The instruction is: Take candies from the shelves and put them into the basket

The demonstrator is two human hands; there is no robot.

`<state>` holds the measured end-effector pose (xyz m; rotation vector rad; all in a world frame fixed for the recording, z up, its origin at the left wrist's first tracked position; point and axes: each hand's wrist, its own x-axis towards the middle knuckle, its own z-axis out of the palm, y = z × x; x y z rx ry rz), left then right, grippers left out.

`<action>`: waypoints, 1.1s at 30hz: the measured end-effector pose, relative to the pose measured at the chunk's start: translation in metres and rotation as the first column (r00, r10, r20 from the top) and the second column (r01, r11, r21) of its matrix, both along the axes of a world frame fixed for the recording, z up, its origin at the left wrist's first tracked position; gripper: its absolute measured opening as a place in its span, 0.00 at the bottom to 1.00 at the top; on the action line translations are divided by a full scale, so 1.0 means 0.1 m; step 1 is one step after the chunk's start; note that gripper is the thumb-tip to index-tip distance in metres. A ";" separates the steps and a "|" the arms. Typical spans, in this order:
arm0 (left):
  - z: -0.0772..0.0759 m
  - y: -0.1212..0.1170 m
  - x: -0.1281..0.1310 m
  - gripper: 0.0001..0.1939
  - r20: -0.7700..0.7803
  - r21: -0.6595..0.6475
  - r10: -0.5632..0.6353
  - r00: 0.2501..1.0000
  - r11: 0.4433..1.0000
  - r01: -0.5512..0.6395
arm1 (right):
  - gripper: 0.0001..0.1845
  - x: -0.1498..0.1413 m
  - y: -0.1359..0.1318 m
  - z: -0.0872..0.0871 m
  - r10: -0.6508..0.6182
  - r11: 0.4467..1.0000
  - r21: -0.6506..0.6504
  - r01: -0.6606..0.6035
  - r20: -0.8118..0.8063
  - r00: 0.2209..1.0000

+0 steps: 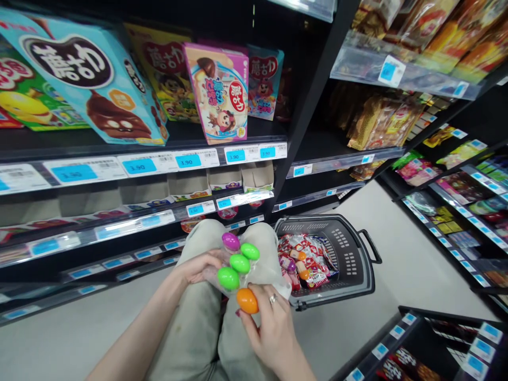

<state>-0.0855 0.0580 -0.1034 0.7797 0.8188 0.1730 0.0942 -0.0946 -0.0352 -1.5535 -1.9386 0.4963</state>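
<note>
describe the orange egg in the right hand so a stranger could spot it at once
Find the pale trousers, left of the dark shopping basket. Over them, the right hand, which wears a ring, holds the glossy orange egg. It alone is orange there: its neighbours are three green eggs and one purple egg.

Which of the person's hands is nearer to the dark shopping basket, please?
Right. The right hand, holding an orange egg, is just left of the basket in the picture; the left hand, holding clear packaging, is farther left.
</note>
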 end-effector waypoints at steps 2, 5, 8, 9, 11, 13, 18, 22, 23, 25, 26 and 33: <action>0.02 -0.01 0.00 0.14 -0.004 -0.038 0.069 0.998 0.997 -0.069 | 0.18 0.00 0.01 -0.08 0.012 0.998 0.059 -0.011 -0.021 1.000; 0.03 -0.01 0.00 0.13 0.002 -0.080 0.097 0.995 0.992 -0.096 | 0.19 0.01 0.01 -0.17 0.036 0.997 0.072 -0.035 -0.012 0.999; 0.01 -0.01 0.00 0.14 0.019 -0.085 0.079 0.997 0.993 -0.077 | 0.20 0.04 -0.01 -0.19 0.072 0.997 0.035 -0.072 -0.018 0.997; 0.01 -0.01 0.00 0.15 0.021 -0.081 0.072 0.997 0.994 -0.070 | 0.20 0.04 -0.02 -0.19 0.074 0.997 0.023 -0.073 -0.024 0.997; -0.01 -0.01 0.00 0.16 0.020 -0.074 0.064 0.998 0.995 -0.063 | 0.21 0.03 -0.03 -0.19 0.054 0.999 0.006 -0.054 -0.035 0.998; -0.01 -0.01 0.01 0.16 0.016 -0.071 0.056 0.998 0.996 -0.055 | 0.21 0.01 -0.03 -0.20 0.015 1.000 0.011 -0.014 -0.044 0.999; 0.07 -0.03 0.04 0.17 0.011 -0.042 0.072 0.997 0.997 -0.072 | 0.24 -0.01 -0.04 -0.22 -0.019 0.998 -0.066 0.013 -0.101 0.995; 0.08 -0.03 0.04 0.16 0.002 -0.031 0.035 0.999 0.999 -0.035 | 0.22 0.04 -0.05 -0.22 0.006 0.994 -0.104 -0.026 -0.192 0.981; 0.06 -0.03 0.03 0.16 0.009 -0.029 0.033 0.999 0.999 -0.033 | 0.21 0.04 -0.05 -0.23 0.005 0.996 -0.082 -0.022 -0.206 0.978; 0.01 -0.03 0.02 0.16 0.033 -0.023 0.044 0.998 0.999 -0.044 | 0.21 0.04 -0.06 -0.23 0.010 0.999 -0.030 -0.018 -0.227 0.974; -0.02 -0.03 0.02 0.15 0.047 -0.020 0.050 0.998 0.999 -0.049 | 0.21 0.03 -0.06 -0.23 0.017 1.000 -0.017 -0.022 -0.238 0.971; -0.13 -0.01 -0.01 0.15 0.063 -0.077 0.051 0.997 0.996 -0.046 | 0.17 0.08 -0.15 -0.21 -0.217 0.975 -0.203 0.094 -0.756 0.617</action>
